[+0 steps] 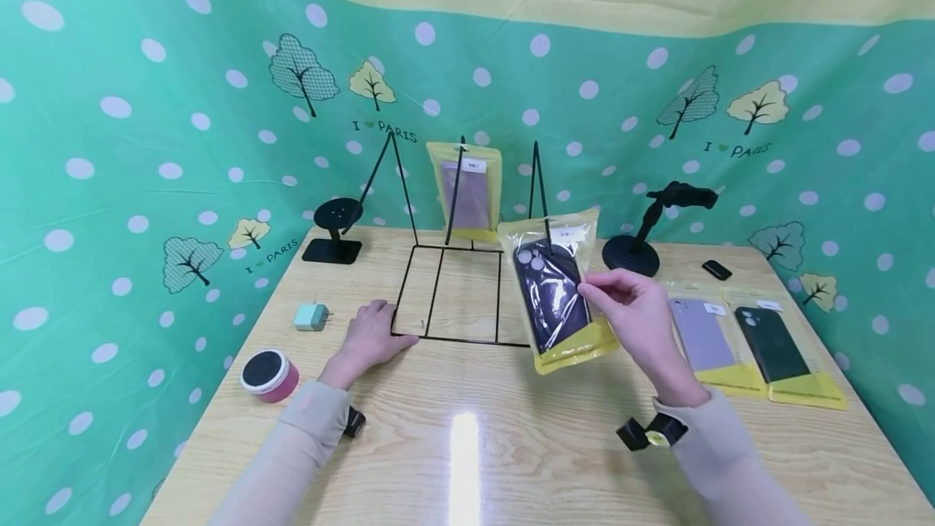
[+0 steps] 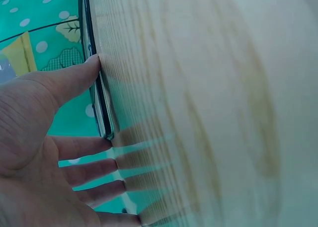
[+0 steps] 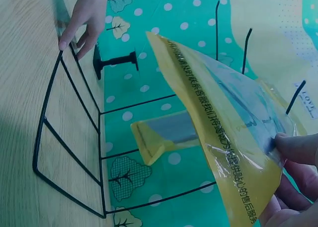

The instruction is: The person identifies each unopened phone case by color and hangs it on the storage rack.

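While the left hand (image 1: pixel 372 337) lies flat with straight fingers on the tabletop (image 1: pixel 467 445), its fingertips pressing the front left corner of the black wire rack (image 1: pixel 456 291), the right hand (image 1: pixel 631 307) pinches a packaged dark phone case (image 1: pixel 555 299) between thumb and fingers at the packet's right edge. The packet hovers above the rack's right front corner, just before the rightmost upright peg (image 1: pixel 540 193). Its long axis runs from the clear top, tipped up and away toward the backdrop, down to the yellow bottom band nearest the person, leaning slightly left at the top. To hang it well, I judge the hole in the top flap should be lined up with the peg's tip while the left hand steadies the base. Another packet (image 1: pixel 465 193) already hangs on the middle peg.
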